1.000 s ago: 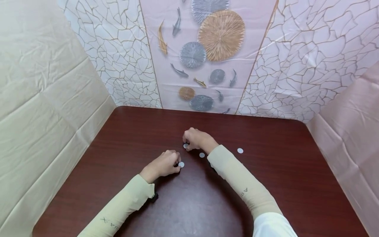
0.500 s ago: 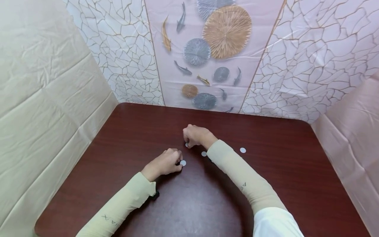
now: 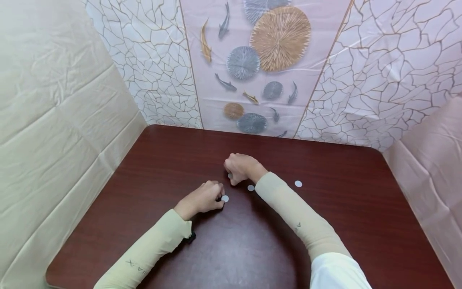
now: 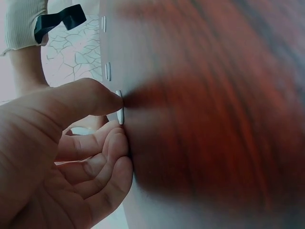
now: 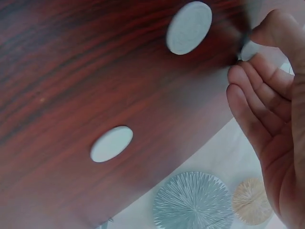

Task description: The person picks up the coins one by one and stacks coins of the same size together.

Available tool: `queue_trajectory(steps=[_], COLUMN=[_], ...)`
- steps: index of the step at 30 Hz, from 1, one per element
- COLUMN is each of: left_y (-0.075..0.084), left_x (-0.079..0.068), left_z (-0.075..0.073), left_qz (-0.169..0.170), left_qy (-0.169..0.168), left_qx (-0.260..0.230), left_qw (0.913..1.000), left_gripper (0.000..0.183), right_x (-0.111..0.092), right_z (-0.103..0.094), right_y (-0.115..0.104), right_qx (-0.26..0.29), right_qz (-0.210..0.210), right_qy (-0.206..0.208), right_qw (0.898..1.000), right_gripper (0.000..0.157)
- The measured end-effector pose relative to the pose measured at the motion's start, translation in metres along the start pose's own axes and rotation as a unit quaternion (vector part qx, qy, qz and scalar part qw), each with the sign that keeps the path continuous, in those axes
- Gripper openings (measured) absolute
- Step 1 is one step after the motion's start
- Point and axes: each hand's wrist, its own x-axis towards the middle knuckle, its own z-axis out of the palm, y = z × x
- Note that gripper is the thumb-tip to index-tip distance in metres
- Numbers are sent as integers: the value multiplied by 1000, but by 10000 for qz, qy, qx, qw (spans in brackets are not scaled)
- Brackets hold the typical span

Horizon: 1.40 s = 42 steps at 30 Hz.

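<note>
A silver-white coin lies flat on the dark wood table, pinched at its edges between thumb and index finger of my left hand. Edge-on in the left wrist view, the same coin sits between the thumb tip and the curled fingers. Just beyond, my right hand holds another coin, mostly covered by the fingers. In the right wrist view only part of that held coin shows between thumb and fingertips. Near the right wrist lies a third coin, with faint relief in the right wrist view.
One more coin lies farther right on the table. A patterned cloth backdrop stands behind the far table edge, and cream cloth hangs along the left side. My right forearm crosses over the table.
The head view has shifted slightly. Both hands stay at nearly the same spots on the table. The right hand's fingers now cover more of their coin.
</note>
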Motion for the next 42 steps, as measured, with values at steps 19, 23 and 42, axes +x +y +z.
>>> queue_trajectory(steps=[19, 23, 42], left_y=[-2, -4, -3], left_x=[1, 1, 2], left_z=[1, 1, 0], left_qz=[5, -7, -10], left_qy=[-11, -10, -19], left_qx=[-227, -293, -286], left_qw=[9997, 9996, 9996], left_gripper=[12, 10, 10], right_x=[-32, -40, -58], right_z=[18, 19, 21], right_y=[9, 8, -13], right_qx=[1120, 1174, 1608], right_qz=[-636, -573, -782], right_qy=[839, 877, 1029], right_qw=[9881, 9875, 9785], right_gripper=[16, 16, 15])
